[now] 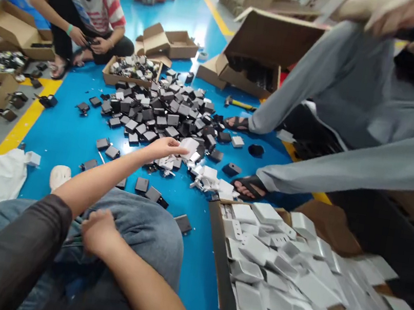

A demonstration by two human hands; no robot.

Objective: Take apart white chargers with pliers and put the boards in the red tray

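Note:
My left hand is stretched out over the pile, its fingers and thumb pinching a white power adapter. Beneath it lies a heap of black power adapters, with several white adapters along its near right side. My right hand rests in my lap on my jeans, its fingers curled closed. Whatever those fingers might hold is hidden.
A carton of white plastic housings stands at my right. A co-worker's sandalled foot is beside the pile, near a hammer. Across the blue floor, another person sits by a box of parts.

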